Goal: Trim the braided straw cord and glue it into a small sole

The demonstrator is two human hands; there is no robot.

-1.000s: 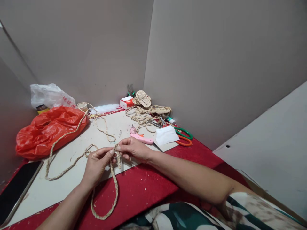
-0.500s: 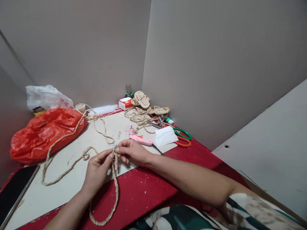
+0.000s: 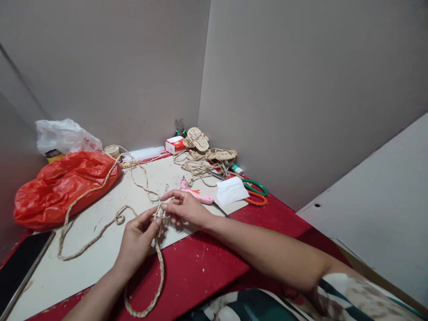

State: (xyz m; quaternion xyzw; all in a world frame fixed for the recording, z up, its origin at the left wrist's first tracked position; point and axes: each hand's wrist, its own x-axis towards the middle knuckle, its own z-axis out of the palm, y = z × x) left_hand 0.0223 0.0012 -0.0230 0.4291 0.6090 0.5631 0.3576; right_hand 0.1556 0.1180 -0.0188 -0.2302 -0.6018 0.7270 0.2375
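Observation:
A braided straw cord hangs in a loop below my hands, over the red tabletop edge. My left hand pinches the folded part of this cord between thumb and forefinger. Just to the right, my right hand grips the top of the same fold with its thumb, the forefinger stretched over it. From the left hand the cord runs away across the white board, curls once, and loops up onto the red plastic bag. Beyond my right hand lies a pink glue gun.
A red plastic bag and a phone lie at left. Woven straw soles, more cord, a small red-and-white box, white glue sticks and scissors with green and orange handles lie toward the grey walls. White paper covers part of the scissors.
My right forefinger has lifted and straightened over the fold. My left thumb has shifted slightly lower along the cord, covering more of the folded strands.

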